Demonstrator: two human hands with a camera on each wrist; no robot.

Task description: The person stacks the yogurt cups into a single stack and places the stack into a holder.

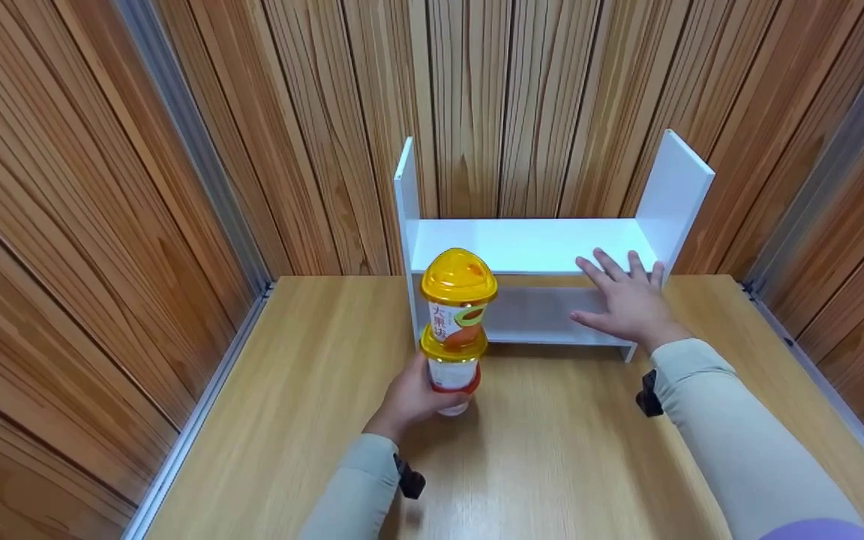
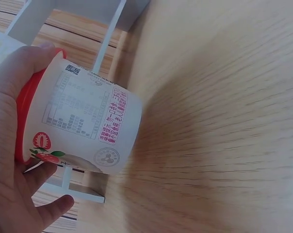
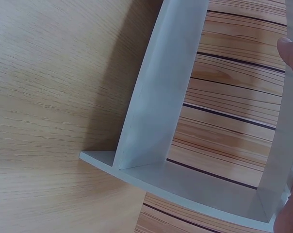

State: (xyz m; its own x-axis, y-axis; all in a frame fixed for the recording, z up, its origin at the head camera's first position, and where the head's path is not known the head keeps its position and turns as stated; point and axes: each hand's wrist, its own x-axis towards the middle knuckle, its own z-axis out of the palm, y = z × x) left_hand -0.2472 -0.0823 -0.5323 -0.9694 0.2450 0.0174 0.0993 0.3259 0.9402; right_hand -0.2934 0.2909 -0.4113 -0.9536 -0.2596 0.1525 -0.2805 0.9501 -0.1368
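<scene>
My left hand grips a stack of three jelly cups low down, its fingers round the red lid of the bottom cup. That white cup bears a strawberry picture and printed text; its base is close over the wooden table. Above it comes a cup with a yellow lid, then a top cup with a domed yellow lid. My right hand has its fingers spread at the front edge of the upper board of a white shelf, near its right side.
The white shelf's tall side panels rise above its upper board, and a lower board runs beneath. It stands at the back of the table, before a wood-plank wall. Plank walls with metal rails flank the table.
</scene>
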